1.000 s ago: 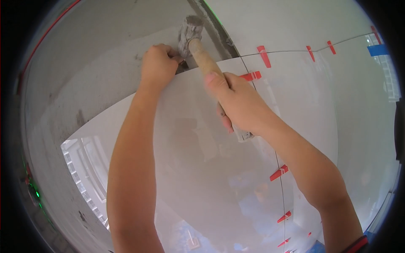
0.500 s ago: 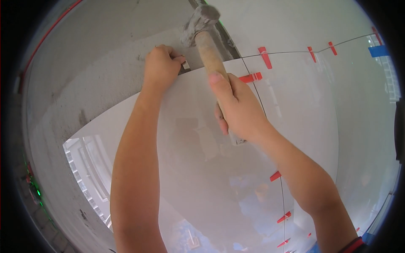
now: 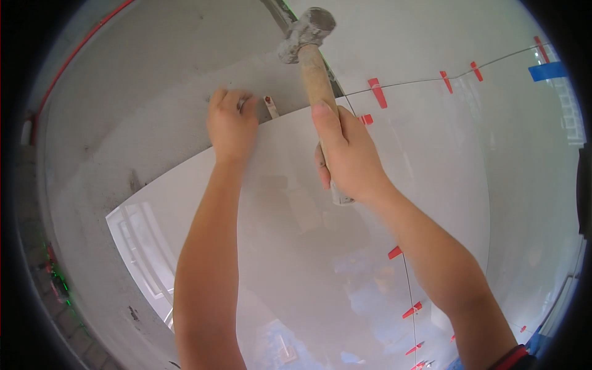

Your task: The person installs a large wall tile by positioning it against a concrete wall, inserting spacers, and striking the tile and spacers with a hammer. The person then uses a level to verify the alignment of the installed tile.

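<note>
Here, a hammer in the right hand, a strip beside the left hand

The right grip is closed round the wooden handle, thumb laid along it, with the pale butt showing below the fist. The grey-caked head appears beyond the upper edge of a large glossy tile. The short pale strip stands slightly tilted at that edge, against the bare grey surface, just right of the left hand and apart from it. The left grip seems slack, fingers curled with a gap to the thumb, though blur makes its fingertips hard to read. Toward the right, a thin dark joint runs down beside the tile, and red wedges sit along it. Blue tape is stuck near the view's right rim.
</note>
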Tool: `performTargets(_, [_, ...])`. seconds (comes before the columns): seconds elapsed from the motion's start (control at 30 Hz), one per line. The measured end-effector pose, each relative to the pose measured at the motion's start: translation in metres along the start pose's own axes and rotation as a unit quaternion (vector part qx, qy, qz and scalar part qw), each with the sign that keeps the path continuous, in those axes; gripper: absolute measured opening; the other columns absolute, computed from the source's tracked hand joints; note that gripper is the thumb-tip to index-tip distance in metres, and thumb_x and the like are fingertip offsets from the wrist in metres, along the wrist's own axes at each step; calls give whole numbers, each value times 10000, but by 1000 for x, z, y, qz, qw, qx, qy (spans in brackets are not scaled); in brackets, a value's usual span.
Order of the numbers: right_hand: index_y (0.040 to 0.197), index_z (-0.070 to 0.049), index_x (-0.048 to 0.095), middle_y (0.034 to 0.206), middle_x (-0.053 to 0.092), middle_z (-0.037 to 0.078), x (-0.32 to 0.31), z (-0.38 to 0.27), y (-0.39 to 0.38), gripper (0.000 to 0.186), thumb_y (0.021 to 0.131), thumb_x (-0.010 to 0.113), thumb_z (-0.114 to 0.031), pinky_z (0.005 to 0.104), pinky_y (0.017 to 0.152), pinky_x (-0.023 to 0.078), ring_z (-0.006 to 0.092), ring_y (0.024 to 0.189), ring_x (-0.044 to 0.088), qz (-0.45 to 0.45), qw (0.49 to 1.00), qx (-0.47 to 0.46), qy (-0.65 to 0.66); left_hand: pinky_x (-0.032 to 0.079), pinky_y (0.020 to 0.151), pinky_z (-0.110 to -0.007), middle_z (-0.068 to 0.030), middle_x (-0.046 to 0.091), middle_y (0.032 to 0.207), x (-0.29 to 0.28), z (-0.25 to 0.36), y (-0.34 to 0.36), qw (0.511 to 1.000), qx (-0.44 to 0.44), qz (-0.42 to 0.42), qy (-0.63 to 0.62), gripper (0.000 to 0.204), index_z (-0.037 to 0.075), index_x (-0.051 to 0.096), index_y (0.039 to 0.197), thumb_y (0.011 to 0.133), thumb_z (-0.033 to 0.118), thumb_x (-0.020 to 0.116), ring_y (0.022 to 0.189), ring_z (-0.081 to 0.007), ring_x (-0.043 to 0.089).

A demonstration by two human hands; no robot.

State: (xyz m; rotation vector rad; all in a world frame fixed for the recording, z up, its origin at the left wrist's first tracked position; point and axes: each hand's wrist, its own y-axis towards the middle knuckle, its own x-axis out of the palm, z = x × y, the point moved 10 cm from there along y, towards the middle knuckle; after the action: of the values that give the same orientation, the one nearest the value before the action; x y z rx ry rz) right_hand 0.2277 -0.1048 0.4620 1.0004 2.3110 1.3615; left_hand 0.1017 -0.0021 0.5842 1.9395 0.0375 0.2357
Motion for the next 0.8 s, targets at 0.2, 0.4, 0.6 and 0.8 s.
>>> performTargets(0.2, [977, -3, 477, 602, 528, 48, 27, 29, 0, 572, 1008, 409, -570, 327, 462, 443, 157, 439, 519, 33, 999, 1, 23, 443, 621, -338, -67, 586, 837, -74, -18, -70, 994, -6, 81, 75, 72, 52, 664, 902, 869, 103, 701, 661, -205, 526])
performTargets(0.4, [1055, 33, 515, 650, 534, 66, 31, -15, 5, 594, 1003, 441, -554, 319, 460, 439, 150, 446, 514, 2, 1000, -5, 0, 394, 552, -329, -30, 510, 628, -106, -27, -111, 998, -38, 24, 50, 81, 72, 639, 868, 921, 122, 676, 565, -185, 457])
performTargets(0.6, [971, -1, 509, 517, 453, 19, -18, -93, -52, 616, 993, 422, -611, 291, 435, 385, 121, 429, 496, 202, 932, -300, 35, 400, 556, -352, -16, 518, 581, -99, -21, -114, 997, -37, -8, 71, 111, 100, 625, 877, 942, 182, 664, 564, -203, 479])
performTargets(0.8, [917, -12, 554, 528, 497, 59, 31, 10, 13, 656, 996, 352, -631, 335, 491, 437, 179, 415, 498, 72, 994, 6, -76, 369, 565, -340, 3, 590, 620, -89, -15, -115, 996, 1, 0, 85, 93, 121, 584, 885, 936, 155, 654, 536, -203, 522])
